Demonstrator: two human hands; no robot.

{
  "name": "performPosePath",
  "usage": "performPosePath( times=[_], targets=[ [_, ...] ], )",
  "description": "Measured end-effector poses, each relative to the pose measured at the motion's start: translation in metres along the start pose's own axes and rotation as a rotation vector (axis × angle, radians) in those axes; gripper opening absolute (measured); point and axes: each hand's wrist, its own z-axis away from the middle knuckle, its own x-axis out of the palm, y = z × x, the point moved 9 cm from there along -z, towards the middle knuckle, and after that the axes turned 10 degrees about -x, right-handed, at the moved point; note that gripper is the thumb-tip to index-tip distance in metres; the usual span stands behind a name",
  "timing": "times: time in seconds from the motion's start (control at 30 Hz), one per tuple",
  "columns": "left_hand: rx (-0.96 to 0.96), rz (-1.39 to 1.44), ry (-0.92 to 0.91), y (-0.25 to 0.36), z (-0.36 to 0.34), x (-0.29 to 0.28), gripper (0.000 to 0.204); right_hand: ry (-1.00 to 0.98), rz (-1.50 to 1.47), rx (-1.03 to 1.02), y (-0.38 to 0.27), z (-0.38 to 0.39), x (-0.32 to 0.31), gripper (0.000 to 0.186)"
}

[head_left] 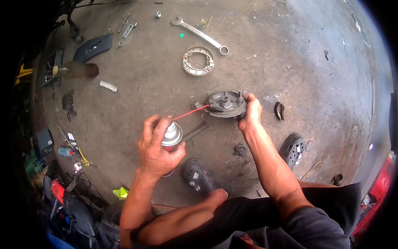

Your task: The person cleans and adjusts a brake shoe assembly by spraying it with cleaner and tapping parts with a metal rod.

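Note:
My left hand (156, 147) is closed around a spray can (172, 136), a finger over its top. From the nozzle a thin red straw (190, 112) reaches up and right to the near-left rim of a round metal brake plate (226, 103). That plate is gripped at its right edge by my right hand (251, 111), which keeps it above the floor. Its inner side faces up, with a raised hub and a post at the far right. A dark rod-like tool (195, 132) shows beyond the can. Most of the can's body is hidden by my fingers.
A pair of brake shoes (198, 61) lies on the concrete floor, with a combination wrench (201, 35) beyond. At left are a bottle of dark liquid (78, 70), a black panel (93, 47) and a metal piece (108, 86). My clogs (201, 176) stand close by.

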Motion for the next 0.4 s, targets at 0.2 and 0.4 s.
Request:
performPosePath(
  times=[0.2, 0.4],
  targets=[
    [0.032, -0.194, 0.084, 0.005, -0.009, 0.006, 0.066, 0.072, 0.029, -0.006, -0.003, 0.003, -0.002, 0.018],
    [0.043, -0.24, 0.019, 0.002, -0.012, 0.018, 0.071, 0.079, 0.023, -0.025, -0.006, 0.003, -0.003, 0.019]
  ],
)
